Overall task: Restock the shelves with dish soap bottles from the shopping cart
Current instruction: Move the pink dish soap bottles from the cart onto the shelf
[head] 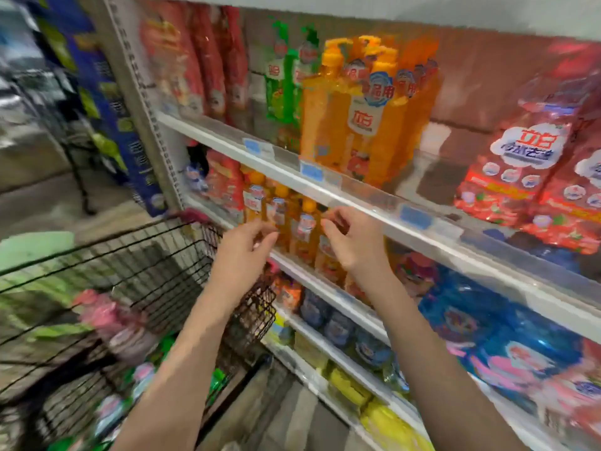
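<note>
Both raised before the row of small orange dish soap bottles (305, 229) on the second shelf (309, 278). Left grip (247, 247) relaxed, fingers nearly straight, holding nothing, fingertips just beside a bottle's label. Right grip (349, 244) loosely curled, holding nothing, directly in front of another bottle; contact too blurred to tell. Wire shopping cart (146, 255) at lower left, blurred pink-topped bottles (107, 317) inside.

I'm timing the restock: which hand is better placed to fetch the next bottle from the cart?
Probably left. The left hand is beside the cart's far corner, on its own side; the right hand sits farther over, before the orange bottles on the shelf.
</note>
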{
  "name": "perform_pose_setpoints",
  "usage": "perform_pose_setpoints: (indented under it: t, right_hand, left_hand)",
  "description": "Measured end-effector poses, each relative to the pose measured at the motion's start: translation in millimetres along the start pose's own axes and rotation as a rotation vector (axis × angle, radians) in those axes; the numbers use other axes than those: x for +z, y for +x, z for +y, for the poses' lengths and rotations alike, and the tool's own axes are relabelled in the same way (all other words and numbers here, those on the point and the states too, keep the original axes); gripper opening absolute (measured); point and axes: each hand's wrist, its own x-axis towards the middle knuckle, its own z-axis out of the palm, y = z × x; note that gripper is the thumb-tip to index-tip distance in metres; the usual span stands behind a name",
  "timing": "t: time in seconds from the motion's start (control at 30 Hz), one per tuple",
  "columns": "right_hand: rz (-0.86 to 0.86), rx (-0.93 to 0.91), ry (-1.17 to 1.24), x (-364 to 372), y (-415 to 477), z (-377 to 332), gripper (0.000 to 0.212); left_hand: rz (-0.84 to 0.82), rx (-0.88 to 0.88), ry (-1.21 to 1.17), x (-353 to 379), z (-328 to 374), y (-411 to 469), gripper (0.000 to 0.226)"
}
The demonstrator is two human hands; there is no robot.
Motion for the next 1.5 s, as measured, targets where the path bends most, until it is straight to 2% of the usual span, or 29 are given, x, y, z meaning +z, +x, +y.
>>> perform_pose_setpoints:
  t: [0.13, 0.27, 0.4, 0.5, 0.6, 0.73, 0.83, 1.07, 1.2, 1.3, 1.5]
  right_hand:
    - [-0.374, -0.081, -0.002, 106.7, -6.1, -37.2, 0.019]
    - [-0.682, -0.196, -0.04, 213.3, -16.0, -71.1, 0.018]
    - [-0.9, -0.223, -0.089, 309.3, -24.2, -96.7, 0.027]
    - [-1.019, -0.184, -0.141, 371.9, -27.0, -100.6, 0.026]
    - [-1.075, -0.101, -0.175, 422.9, -23.9, -94.5, 0.03]
    - [-1.114, -0.018, -0.163, 475.3, -16.1, -75.4, 0.033]
    - [-1.128, 0.029, -0.136, 508.5, -10.5, -62.2, 0.039]
    - [-1.176, 0.107, -0.028, 566.2, -15.7, -29.4, 0.042]
    - [-1.111, 0.172, 0.019, 580.9, -19.8, -12.8, 0.044]
    - [-1.08, 0.175, 0.06, 588.5, -21.3, -2.4, 0.039]
    - [-1.202, 0.24, 0.113, 596.9, -25.1, -11.4, 0.05]
  left_hand:
    - [0.048, -0.325, 0.171, -53.9, -113.9, -57.7, 0.013]
    - [0.092, -0.65, 0.174, -100.6, -203.0, -116.0, 0.027]
    - [0.139, -0.907, 0.14, -131.7, -276.2, -150.9, 0.023]
    - [0.109, -0.98, 0.128, -143.5, -324.5, -156.2, 0.019]
    - [0.054, -1.059, 0.106, -143.8, -361.6, -149.9, 0.011]
    - [-0.035, -1.062, 0.032, -131.1, -402.7, -131.8, 0.041]
    - [-0.084, -1.039, -0.025, -119.3, -430.7, -122.8, 0.056]
    - [-0.055, -1.048, -0.06, -98.1, -486.3, -110.7, 0.052]
    - [-0.085, -1.057, -0.025, -65.7, -533.4, -126.0, 0.072]
    - [-0.05, -1.034, 0.044, -69.3, -516.4, -113.6, 0.073]
    - [0.004, -1.124, 0.069, -71.8, -512.0, -129.7, 0.072]
